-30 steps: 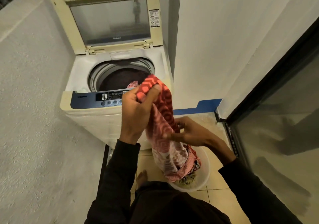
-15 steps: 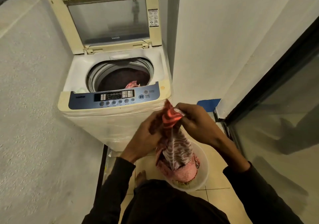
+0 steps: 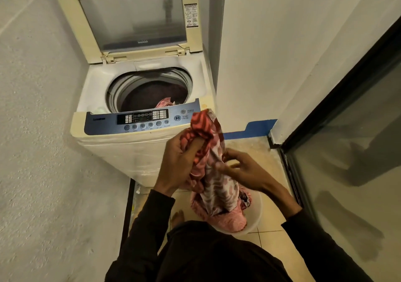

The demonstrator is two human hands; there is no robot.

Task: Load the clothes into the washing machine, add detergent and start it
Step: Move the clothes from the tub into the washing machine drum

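Fingers: left hand (image 3: 181, 160) curls round the bunched top of a red-and-white patterned garment (image 3: 213, 173), lifted in front of the washing machine (image 3: 121, 149); right hand (image 3: 243, 171) pinches the fabric lower down, its other fingers loosely bent.
Garment: hangs from the hands into a white basin (image 3: 257, 212) on the tiled floor (image 3: 273, 242), atop other pink clothes.
Machine: lid (image 3: 134, 19) raised; drum (image 3: 152, 95) open, pink cloth (image 3: 165, 103) inside near its front edge.
Panel: blue control strip (image 3: 141, 120) faces the person.
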